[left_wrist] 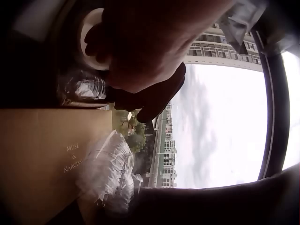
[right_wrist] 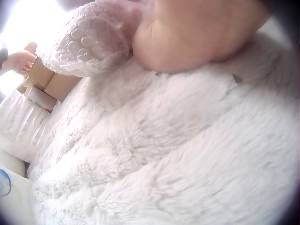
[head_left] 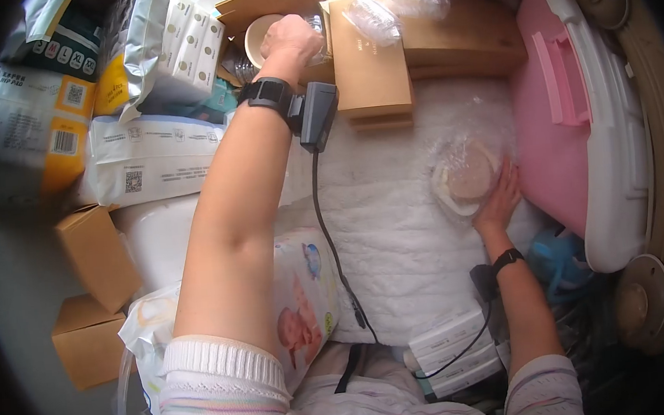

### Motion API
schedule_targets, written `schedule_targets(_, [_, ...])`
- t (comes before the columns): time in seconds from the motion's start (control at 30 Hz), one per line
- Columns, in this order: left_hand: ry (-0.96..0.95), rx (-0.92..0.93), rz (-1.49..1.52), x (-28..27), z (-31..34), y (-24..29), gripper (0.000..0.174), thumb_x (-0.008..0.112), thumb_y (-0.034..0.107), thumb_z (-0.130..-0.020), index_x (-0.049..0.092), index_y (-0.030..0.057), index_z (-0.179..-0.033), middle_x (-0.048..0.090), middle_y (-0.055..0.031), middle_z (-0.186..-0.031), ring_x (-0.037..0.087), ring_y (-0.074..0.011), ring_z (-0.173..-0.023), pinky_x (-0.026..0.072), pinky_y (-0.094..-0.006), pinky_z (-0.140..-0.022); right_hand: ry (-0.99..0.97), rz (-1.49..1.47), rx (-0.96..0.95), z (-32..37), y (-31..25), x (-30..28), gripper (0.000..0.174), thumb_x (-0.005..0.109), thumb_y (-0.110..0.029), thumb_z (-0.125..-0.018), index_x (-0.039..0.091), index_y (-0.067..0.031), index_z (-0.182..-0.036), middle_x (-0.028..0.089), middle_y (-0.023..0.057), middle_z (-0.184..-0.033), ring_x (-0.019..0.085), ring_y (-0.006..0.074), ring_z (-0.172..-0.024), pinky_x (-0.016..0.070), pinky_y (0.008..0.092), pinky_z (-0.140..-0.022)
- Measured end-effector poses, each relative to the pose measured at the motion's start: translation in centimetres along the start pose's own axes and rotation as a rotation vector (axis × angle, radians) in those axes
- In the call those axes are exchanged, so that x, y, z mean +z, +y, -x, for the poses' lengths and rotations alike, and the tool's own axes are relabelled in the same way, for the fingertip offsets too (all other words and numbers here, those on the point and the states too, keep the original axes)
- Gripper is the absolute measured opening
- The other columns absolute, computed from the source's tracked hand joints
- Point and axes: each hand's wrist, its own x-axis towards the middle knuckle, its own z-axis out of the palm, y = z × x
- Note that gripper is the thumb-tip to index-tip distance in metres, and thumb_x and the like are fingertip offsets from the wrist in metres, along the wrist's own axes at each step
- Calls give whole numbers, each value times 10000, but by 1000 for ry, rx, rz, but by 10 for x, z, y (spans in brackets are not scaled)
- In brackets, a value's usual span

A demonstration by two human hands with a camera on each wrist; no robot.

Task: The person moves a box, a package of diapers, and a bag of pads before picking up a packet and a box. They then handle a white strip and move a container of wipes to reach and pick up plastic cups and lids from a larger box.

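Observation:
My left hand (head_left: 288, 43) reaches into an opened cardboard box (head_left: 243, 15) at the back and grips the rim of a round cream cup (head_left: 259, 40). In the left wrist view its fingers bend over the rim of the cup (left_wrist: 89, 35), and clear plastic packing (left_wrist: 86, 86) sits beside it. On the white plush blanket (head_left: 395, 218), a bubble-wrapped round item (head_left: 466, 175) shows a pale rim and pinkish-beige middle. My right hand (head_left: 501, 200) rests against its right side with fingers extended. In the right wrist view, the bubble wrap (right_wrist: 89, 40) is right at the hand.
A brown box (head_left: 371, 64) and clear air cushions (head_left: 372, 21) lie right of the opened box. The pink and white plastic bin (head_left: 554, 112) borders the right. Diaper packages (head_left: 149, 159) and tissue packs (head_left: 187, 47) crowd the left; small cardboard boxes (head_left: 98, 257) stand below them.

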Motion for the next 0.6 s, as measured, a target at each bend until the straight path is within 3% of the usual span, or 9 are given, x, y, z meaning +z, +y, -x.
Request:
schedule_targets(0.1, [-77, -3, -66, -7, 15, 16, 417, 605, 314, -747, 650, 19, -1039, 613, -189, -1112, 569, -338, -1075, 461, -380, -886, 15, 10, -15, -1, 3, 5, 753, 666, -132, -665, 357, -57, -1348, 117, 81, -1500, 144, 341, -1353, 146, 464, -1074])
schedule_targets(0.17, [-189, 7, -86, -15, 22, 23, 318, 594, 183, -754, 658, 74, -1045, 621, -132, -1122, 586, -270, -1062, 468, -357, -868, 29, 13, -22, 0, 4, 5, 749, 664, -139, -670, 357, -55, -1347, 118, 82, -1499, 145, 341, -1353, 143, 464, -1075])
schedule_targets(0.2, [-189, 7, -87, -12, 21, 24, 318, 594, 183, -754, 658, 74, -1045, 621, -132, -1122, 586, -270, -1062, 468, -357, -868, 21, 13, -24, 0, 3, 3, 745, 661, -143, -675, 355, -53, -1348, 120, 83, -1499, 146, 341, -1352, 144, 466, -1075])
schedule_targets(0.37, [-194, -27, 73, 50, -45, -6, 396, 636, 228, -682, 651, 17, -1017, 626, -172, -1090, 604, -288, -1015, 473, -329, -858, 2, 19, -4, -1, 0, -1, 749, 659, -149, -675, 349, -46, -1349, 126, 87, -1497, 149, 343, -1349, 152, 469, -1070])
schedule_targets(0.43, [-121, -307, 578, 53, -43, -12, 448, 645, 276, -656, 645, -3, -1008, 619, -202, -1085, 608, -288, -1005, 476, -310, -853, 51, -22, -39, 1, 3, 4, 758, 661, -149, -671, 343, -38, -1350, 127, 93, -1496, 150, 343, -1349, 156, 469, -1066])
schedule_targets(0.5, [-144, -329, 633, 45, -36, -12, 484, 675, 304, -637, 636, -2, -1010, 621, -189, -1068, 619, -279, -949, 487, -332, -825, 40, -4, -34, 0, 5, 6, 763, 662, -147, -670, 339, -37, -1352, 126, 96, -1496, 149, 343, -1349, 158, 469, -1065])
schedule_targets(0.57, [-130, -327, 866, 24, -10, -9, 508, 761, 254, -600, 617, -1, -1015, 612, -150, -988, 628, -258, -770, 543, -336, -647, 34, 12, -34, -1, 4, 5, 768, 662, -146, -670, 334, -36, -1355, 125, 99, -1495, 149, 344, -1349, 161, 469, -1063])
schedule_targets(0.6, [-129, -326, 866, 22, -9, -8, 508, 761, 254, -600, 617, -1, -1015, 612, -150, -988, 628, -258, -770, 543, -336, -647, 29, 0, -24, -1, 2, 2, 783, 665, -140, -668, 320, -42, -1364, 127, 100, -1495, 152, 345, -1349, 167, 477, -1060])
